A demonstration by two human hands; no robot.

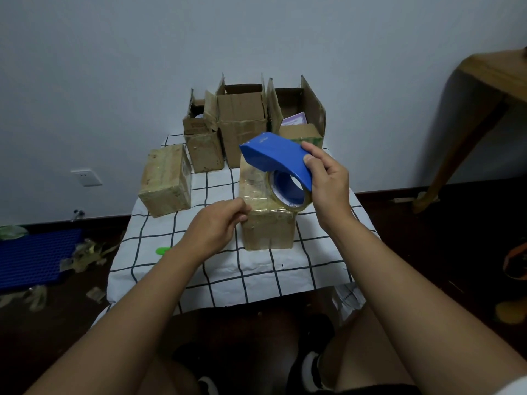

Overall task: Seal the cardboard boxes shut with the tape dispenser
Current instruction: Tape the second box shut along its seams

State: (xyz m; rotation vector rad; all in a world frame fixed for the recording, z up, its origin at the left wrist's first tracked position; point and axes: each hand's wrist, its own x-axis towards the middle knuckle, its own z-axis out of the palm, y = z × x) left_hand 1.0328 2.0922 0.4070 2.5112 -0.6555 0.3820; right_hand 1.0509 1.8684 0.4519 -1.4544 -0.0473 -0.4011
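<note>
Your right hand grips the blue tape dispenser by its curved cover, holding it tilted just above the near box, with the clear tape roll at the box's top. Your left hand is at the near box's left top edge, fingers curled and pinching what appears to be the tape end; the tape itself is too clear to confirm. The near box stands on the checked cloth. Left of the near box lies a taped box. Behind the near box stand three open boxes, flaps up, and a small taped box. A green object lies left of the near box, partly hidden by your forearm.
</note>
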